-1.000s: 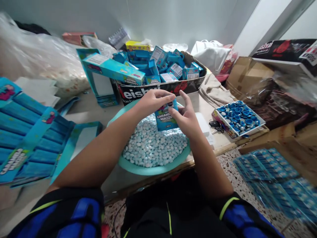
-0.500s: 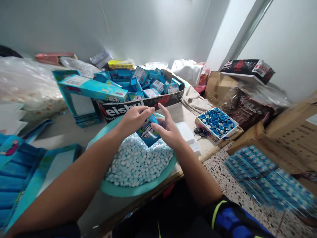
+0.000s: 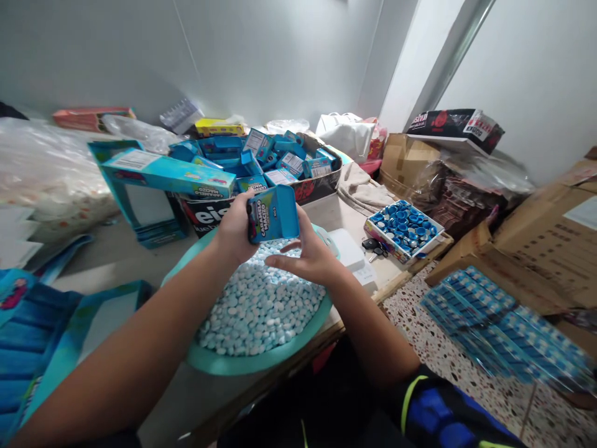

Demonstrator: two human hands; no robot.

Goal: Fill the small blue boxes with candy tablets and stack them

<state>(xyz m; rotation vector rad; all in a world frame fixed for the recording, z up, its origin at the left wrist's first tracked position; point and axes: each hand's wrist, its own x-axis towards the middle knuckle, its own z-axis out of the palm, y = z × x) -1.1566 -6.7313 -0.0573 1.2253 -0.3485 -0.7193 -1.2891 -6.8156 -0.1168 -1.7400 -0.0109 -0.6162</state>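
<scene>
A small blue candy box (image 3: 275,214), printed "Caramelo Macizo", is tilted on its side above the basin. My left hand (image 3: 237,231) grips it by its left end. Beside the box's lower right edge, my right hand (image 3: 310,252) is open, thumb and fingers apart; whether a fingertip touches the box I cannot tell. Below both hands, a turquoise basin (image 3: 233,366) holds a heap of pale blue and white candies (image 3: 261,305).
Behind the basin, a black carton (image 3: 200,214) is full of small blue boxes (image 3: 280,155). A tray of blue caps (image 3: 405,227) and keys (image 3: 374,247) lie to the right. Wrapped blue packs (image 3: 504,323) rest lower right. Large opened blue boxes (image 3: 107,317) lie left.
The candy box has turned from upright to sideways and risen a little, held in my left hand. My right hand's fingers have moved down and away from its face.
</scene>
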